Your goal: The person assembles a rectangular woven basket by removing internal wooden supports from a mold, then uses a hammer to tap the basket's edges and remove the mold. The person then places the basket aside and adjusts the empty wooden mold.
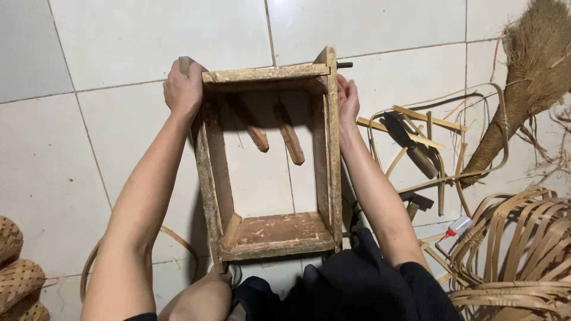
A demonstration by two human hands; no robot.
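Note:
A worn wooden frame (269, 74), box-shaped and open through the middle, stands tilted over the white tiled floor between my arms. My left hand (183, 89) grips its far left corner. Against the far right corner lies my right hand (347, 98), fingers along the upright. Two short wooden pegs (289, 138) hang inside under the top board. The near board (276, 229) rests close to my knees.
A knife with a dark blade (399, 132) and a small hammer (416, 202) lie among bamboo strips (416, 128) on the right. A grass broom (523, 77) lies far right. Coiled bamboo strips (517, 249) and a small glue bottle (458, 226) sit lower right. Woven baskets (15, 273) are at lower left.

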